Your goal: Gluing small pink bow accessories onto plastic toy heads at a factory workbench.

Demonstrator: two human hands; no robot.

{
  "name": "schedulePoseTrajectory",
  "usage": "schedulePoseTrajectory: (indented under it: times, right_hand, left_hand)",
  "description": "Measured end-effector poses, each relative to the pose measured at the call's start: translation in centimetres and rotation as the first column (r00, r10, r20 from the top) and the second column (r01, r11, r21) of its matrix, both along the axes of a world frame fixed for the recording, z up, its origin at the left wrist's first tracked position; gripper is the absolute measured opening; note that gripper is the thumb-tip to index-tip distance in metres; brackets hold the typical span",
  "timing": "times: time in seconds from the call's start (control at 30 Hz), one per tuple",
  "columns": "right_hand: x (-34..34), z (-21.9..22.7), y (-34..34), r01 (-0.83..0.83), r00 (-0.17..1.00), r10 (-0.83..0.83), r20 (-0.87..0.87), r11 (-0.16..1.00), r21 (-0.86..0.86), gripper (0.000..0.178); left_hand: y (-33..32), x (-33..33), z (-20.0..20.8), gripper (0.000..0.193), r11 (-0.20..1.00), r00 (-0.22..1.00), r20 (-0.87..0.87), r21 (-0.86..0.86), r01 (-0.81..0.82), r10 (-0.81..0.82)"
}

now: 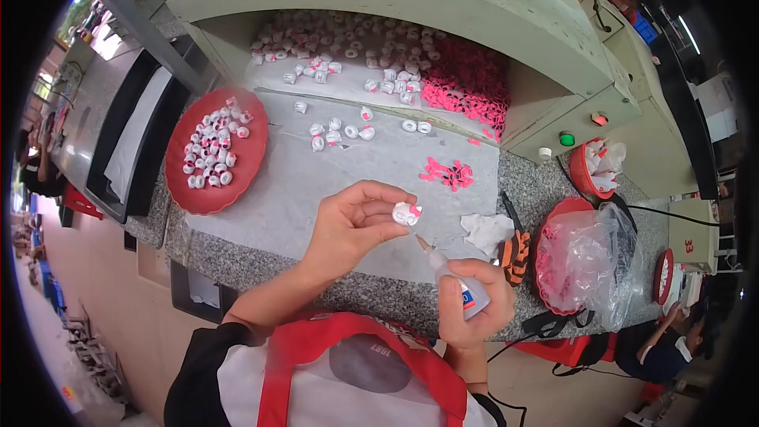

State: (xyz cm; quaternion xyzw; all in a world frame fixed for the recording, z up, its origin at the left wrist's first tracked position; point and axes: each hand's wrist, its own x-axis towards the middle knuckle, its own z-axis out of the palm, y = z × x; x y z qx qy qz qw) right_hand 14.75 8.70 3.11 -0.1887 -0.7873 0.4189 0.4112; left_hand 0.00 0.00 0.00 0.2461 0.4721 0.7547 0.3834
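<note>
The counter [387, 292] is faced in speckled, stone-like material and partly covered by a creased, paper-like sheet [292, 174]. Smooth plastic is seen in the red dish [207, 199] and translucent bottle [468, 297], glossy crinkled film in the bag [597, 257].

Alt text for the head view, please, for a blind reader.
A person's left hand holds a small white piece with a pink part, while the right hand points a needle-tipped squeeze bottle at it. A red plate of similar pieces stands at left; loose pink parts lie on paper beyond the hands.
</note>
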Motion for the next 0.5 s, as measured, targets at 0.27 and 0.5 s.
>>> schedulePoseTrajectory:
  times: [0.27,0.5]
  right_hand:
    - [-0.7,-0.7,-0.3,0.038,0.999,-0.037,0.011,0.987,-0.157,0.016]
    - [-0.4,-2.2,2.7,0.108,0.994,-0.087,0.065,0.751,-0.651,0.015]
  left_hand:
    - [-0.2,-0.5,-0.4,0.031,1.000,1.000,0.029,-0.014,-0.001,0.001]
    - [-0.5,-1.8,-1.4,0.031,0.997,0.998,0.025,-0.058,-0.049,0.050]
